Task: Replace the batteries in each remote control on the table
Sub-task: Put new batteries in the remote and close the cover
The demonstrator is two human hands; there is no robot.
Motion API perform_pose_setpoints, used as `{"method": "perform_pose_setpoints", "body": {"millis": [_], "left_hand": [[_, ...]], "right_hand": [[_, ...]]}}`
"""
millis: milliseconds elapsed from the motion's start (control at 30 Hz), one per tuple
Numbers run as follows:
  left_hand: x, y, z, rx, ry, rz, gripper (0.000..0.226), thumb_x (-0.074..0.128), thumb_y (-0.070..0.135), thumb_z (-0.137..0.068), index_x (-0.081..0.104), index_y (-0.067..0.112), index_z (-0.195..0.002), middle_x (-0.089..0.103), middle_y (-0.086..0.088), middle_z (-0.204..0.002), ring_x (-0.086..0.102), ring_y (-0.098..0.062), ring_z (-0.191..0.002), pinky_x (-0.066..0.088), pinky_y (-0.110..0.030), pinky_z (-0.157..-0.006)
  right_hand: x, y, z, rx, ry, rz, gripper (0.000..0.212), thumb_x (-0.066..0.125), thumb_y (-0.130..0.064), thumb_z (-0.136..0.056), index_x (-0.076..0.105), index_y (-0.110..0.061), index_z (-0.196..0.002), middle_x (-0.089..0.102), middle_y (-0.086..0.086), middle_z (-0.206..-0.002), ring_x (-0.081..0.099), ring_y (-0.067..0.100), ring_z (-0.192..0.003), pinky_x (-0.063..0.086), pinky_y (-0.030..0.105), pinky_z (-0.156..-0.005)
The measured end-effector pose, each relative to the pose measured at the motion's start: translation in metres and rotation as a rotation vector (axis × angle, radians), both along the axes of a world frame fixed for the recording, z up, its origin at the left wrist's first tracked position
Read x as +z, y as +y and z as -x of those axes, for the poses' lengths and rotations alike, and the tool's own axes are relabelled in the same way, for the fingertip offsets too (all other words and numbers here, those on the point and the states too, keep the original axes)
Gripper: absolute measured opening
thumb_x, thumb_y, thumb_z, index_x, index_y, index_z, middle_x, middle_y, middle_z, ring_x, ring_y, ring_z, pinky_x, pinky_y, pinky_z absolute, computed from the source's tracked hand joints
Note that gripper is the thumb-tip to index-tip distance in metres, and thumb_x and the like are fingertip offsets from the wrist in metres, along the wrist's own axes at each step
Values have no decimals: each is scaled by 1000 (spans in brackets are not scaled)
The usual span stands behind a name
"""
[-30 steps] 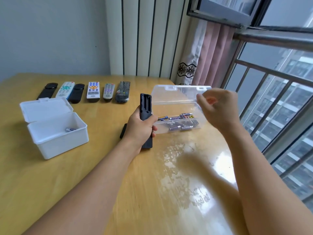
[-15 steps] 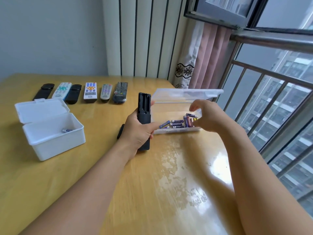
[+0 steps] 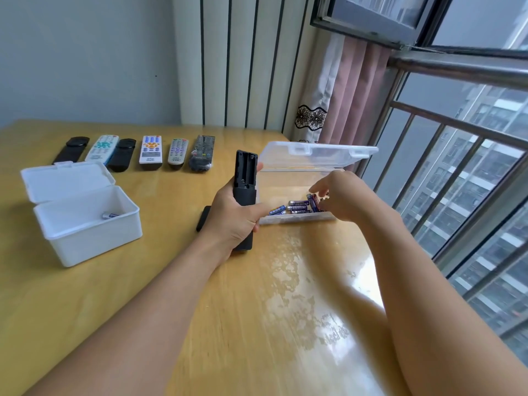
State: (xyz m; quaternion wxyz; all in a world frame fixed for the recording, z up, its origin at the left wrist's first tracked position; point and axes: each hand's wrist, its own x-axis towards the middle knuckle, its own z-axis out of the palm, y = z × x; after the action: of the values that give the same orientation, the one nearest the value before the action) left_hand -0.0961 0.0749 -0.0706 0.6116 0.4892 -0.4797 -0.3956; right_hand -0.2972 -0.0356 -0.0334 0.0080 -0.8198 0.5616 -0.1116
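Above the table (image 3: 85, 295), the left hand (image 3: 233, 217) grips a black remote (image 3: 244, 184) upright, long axis vertical, empty battery bay facing the camera. The right hand's (image 3: 343, 198) fingertips, partly hidden, pinch a battery (image 3: 313, 202) in the clear box (image 3: 297, 220).

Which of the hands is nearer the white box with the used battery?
Left. The left hand grips the black remote, right of the white box. The right hand reaches into the clear case, farther right.
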Motion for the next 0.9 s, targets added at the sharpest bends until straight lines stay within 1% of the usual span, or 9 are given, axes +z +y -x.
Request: {"method": "perform_pose_setpoints", "body": {"millis": [100, 233, 367, 467, 600, 667, 733, 833, 900], "left_hand": [[0, 0, -1, -11, -3, 8, 70, 68, 10, -67, 60, 44, -127, 48, 0, -75, 46, -19, -54, 45, -26, -51], [-1, -3, -2, 13, -15, -34, 46, 66, 15, -63, 57, 34, -104, 50, 2, -64, 46, -16, -47, 46, -28, -53], [-5, -8, -4, 32, -34, -66, 39, 65, 1, -78, 60, 20, -111, 50, 1, -60, 46, -16, -46, 45, -29, -55], [-4, -9, -4, 36, -45, -86, 22, 63, 0, -80, 56, 14, -95, 51, -4, -61, 45, -15, -44, 43, -26, -51], [-4, -10, -4, 36, -14, -100, 20, 62, 0, -84, 51, 16, -86, 51, -4, -60, 45, -15, -45, 43, -25, -47], [-6, -11, -5, 35, 25, -111, 19, 64, 1, -86, 51, 15, -88, 51, -4, -59, 44, -17, -46, 43, -26, -47], [-7, -11, -6, 47, 50, -117, 18, 68, 5, -87, 53, 14, -89, 52, -4, -59, 46, -18, -47, 44, -28, -49], [-6, -8, -7, 78, 57, -103, 19, 72, 6, -86, 55, 15, -89, 54, -1, -60, 47, -15, -46, 45, -26, -47], [0, 0, -9, 119, 58, -96, 20, 74, 10, -87, 57, 17, -95, 56, -1, -64, 48, -14, -46, 46, -26, -45]], "right_hand": [[2, 0, -2, 12, -16, -15, 32, 73, -5, -83, 77, -20, -111, 68, 0, -91, 61, 20, -84, 45, 26, -73], [3, 0, -5, 25, -43, -31, 19, 73, -8, -85, 74, -16, -102, 69, 9, -99, 60, 24, -84, 44, 27, -69], [2, -2, -8, 50, -61, -79, 18, 77, -12, -84, 67, -13, -99, 65, 8, -102, 56, 23, -86, 41, 29, -64], [4, -2, -7, 91, -75, -113, 15, 80, -11, -82, 72, -14, -94, 70, 8, -96, 56, 19, -79, 41, 21, -59], [6, 0, -2, 111, -175, -20, 14, 81, -3, -77, 74, -12, -85, 73, 6, -83, 62, 18, -72, 44, 14, -60], [10, 5, 1, 136, -382, -15, 12, 79, 0, -79, 72, -9, -84, 75, 4, -78, 69, 21, -69, 54, 22, -64], [16, 14, 1, 175, -751, -116, 8, 76, 0, -84, 71, -3, -89, 77, 7, -81, 75, 22, -75, 60, 30, -69], [23, 31, -7, 203, -1334, -432, 8, 68, 0, -88, 68, -3, -96, 76, 10, -88, 73, 19, -82, 60, 25, -76], [24, 42, -20, 239, -1543, -609, 8, 63, 2, -91, 66, -2, -96, 74, 13, -88, 74, 19, -80, 62, 25, -77]]}}
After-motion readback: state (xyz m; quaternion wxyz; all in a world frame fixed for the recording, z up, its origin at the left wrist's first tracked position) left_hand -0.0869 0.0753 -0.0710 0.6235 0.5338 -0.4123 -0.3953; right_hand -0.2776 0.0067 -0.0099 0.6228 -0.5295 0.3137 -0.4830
